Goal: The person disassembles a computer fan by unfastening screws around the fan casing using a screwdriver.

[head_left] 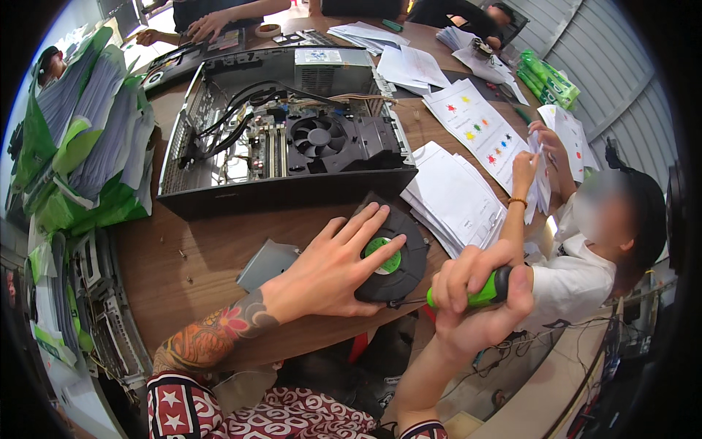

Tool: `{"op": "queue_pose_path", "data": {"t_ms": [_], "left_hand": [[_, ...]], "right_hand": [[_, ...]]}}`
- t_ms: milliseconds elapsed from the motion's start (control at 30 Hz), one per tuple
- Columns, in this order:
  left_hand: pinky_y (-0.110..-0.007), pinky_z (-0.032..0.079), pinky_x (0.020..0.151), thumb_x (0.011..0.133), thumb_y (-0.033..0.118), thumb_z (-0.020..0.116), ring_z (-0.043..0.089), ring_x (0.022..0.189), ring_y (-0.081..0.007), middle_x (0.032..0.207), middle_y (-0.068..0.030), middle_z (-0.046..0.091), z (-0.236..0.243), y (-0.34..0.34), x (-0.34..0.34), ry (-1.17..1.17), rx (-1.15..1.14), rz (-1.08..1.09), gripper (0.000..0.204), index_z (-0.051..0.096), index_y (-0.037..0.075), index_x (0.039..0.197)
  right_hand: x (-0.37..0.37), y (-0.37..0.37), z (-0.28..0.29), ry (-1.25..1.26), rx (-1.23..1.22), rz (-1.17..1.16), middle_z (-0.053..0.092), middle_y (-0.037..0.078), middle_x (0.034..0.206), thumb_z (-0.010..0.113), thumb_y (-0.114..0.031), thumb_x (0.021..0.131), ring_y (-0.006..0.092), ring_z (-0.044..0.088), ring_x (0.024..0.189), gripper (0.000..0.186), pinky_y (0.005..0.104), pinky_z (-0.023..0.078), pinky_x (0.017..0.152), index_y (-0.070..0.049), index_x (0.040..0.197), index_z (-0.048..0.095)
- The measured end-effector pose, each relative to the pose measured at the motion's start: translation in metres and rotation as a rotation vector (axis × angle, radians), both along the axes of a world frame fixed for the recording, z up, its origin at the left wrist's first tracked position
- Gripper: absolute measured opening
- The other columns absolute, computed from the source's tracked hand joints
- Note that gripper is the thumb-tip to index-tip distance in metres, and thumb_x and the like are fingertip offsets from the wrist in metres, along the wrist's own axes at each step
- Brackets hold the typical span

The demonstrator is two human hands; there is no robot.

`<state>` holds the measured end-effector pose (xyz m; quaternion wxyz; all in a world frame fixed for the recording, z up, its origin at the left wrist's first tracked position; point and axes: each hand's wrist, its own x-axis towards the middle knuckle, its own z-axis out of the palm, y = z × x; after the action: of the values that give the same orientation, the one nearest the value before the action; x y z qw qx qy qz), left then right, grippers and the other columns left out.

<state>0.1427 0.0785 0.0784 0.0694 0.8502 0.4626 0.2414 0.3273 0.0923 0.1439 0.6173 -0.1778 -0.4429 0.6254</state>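
A round black blower fan [413, 252] with a green label lies at the table's front edge. My left hand [336, 267] rests spread over it, palm down, pressing on its left side. In my right hand [479, 293] is a screwdriver [484, 291] with a green and black handle. Its thin shaft points left, and the tip meets the fan's near edge. Just left of my left hand lies a grey metal plate [265, 263], partly hidden by the hand. Behind the fan stands an open computer case [292, 183] showing a cooling fan, cables and a power supply.
Loose screws [183, 253] are scattered at the left of the table [153, 293]. Stacks of paper in green wrapping [88, 146] crowd the left side. White sheets [453, 194] lie right of the case. A person [585, 249] sits close on my right, handling papers; others are across the table.
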Motion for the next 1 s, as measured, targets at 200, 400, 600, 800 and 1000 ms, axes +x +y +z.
{"op": "queue_pose_path", "data": {"t_ms": [200, 400, 600, 800, 1000], "left_hand": [[-0.052, 0.036, 0.107, 0.066, 0.045, 0.081, 0.036, 0.14, -0.0434, 0.153, -0.0256, 0.033, 0.007, -0.004, -0.001, 0.004, -0.003, -0.013, 0.092, 0.047, 0.013, 0.146], [-0.053, 0.036, 0.106, 0.068, 0.042, 0.081, 0.036, 0.14, -0.0432, 0.153, -0.0249, 0.034, 0.011, -0.003, 0.005, -0.001, -0.027, 0.014, 0.085, 0.051, 0.014, 0.142], [-0.05, 0.037, 0.105, 0.065, 0.049, 0.083, 0.037, 0.139, -0.0416, 0.151, -0.0257, 0.035, 0.013, -0.003, 0.004, 0.062, -0.006, 0.031, 0.093, 0.048, 0.015, 0.144], [-0.05, 0.037, 0.105, 0.065, 0.049, 0.082, 0.037, 0.139, -0.0419, 0.151, -0.0258, 0.035, 0.015, -0.003, 0.005, 0.065, -0.003, 0.033, 0.091, 0.049, 0.015, 0.144], [-0.05, 0.037, 0.105, 0.064, 0.049, 0.082, 0.037, 0.139, -0.042, 0.151, -0.026, 0.035, 0.011, -0.003, 0.002, 0.035, -0.003, 0.017, 0.093, 0.049, 0.014, 0.144]], "right_hand": [[0.013, -0.001, 0.014, -0.166, 0.137, 0.568, 0.05, 0.007, 0.049, 0.054, -0.034, 0.076, 0.0164, 0.046, 0.041, 0.039, 0.0285, 0.031, 0.043, -0.002, 0.054, 0.051], [0.013, 0.009, 0.007, -0.126, 0.18, 0.529, 0.052, 0.005, 0.057, 0.05, -0.028, 0.086, 0.0114, 0.045, 0.048, 0.034, 0.0261, 0.032, 0.047, -0.001, 0.065, 0.054], [-0.017, -0.009, 0.001, -0.208, 0.019, -0.444, 0.052, 0.004, 0.058, 0.036, -0.024, 0.101, 0.0066, 0.042, 0.049, 0.035, 0.021, 0.032, 0.047, 0.001, 0.084, 0.054], [-0.006, -0.007, 0.006, -0.271, -0.014, -0.259, 0.049, 0.01, 0.064, 0.034, -0.04, 0.101, 0.0153, 0.044, 0.053, 0.044, 0.0276, 0.037, 0.051, -0.001, 0.088, 0.05], [0.01, -0.008, 0.015, -0.334, -0.036, 0.051, 0.059, 0.008, 0.089, 0.043, -0.03, 0.098, 0.0142, 0.054, 0.083, 0.039, 0.026, 0.042, 0.078, 0.004, 0.106, 0.059]]}}
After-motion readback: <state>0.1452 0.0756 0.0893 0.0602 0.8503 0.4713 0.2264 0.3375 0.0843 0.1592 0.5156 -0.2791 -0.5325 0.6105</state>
